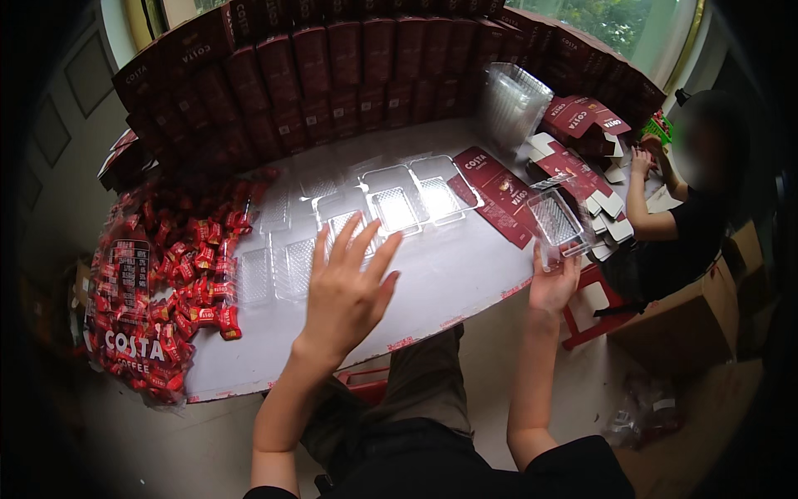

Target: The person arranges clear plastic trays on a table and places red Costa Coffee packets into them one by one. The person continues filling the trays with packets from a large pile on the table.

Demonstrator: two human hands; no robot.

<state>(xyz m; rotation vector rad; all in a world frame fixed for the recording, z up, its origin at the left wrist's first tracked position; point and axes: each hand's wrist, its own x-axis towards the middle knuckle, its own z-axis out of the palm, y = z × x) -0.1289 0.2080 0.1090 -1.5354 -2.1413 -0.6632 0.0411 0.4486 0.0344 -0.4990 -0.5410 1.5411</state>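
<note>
My left hand [352, 280], fingers spread, is over several clear plastic trays [396, 209] laid in rows on the white tabletop [449, 268]; whether it touches one I cannot tell. At the table's right edge my right hand [558, 280] holds a clear plastic tray [557, 218], tilted, with my fingers at its lower end. A flattened dark red Costa carton [495, 193] lies just left of that tray. On the left, a clear Costa bag [134, 312] lies with many red-wrapped sweets [199, 262] in it and beside it.
Dark red boxes [374, 53] are stacked along the back. A tall stack of clear trays [514, 103] stands at the back right, beside folded cartons [583, 171]. At right another person [661, 218] works near a green basket [659, 126]. A cardboard box [686, 312] and red stool [592, 305] stand below.
</note>
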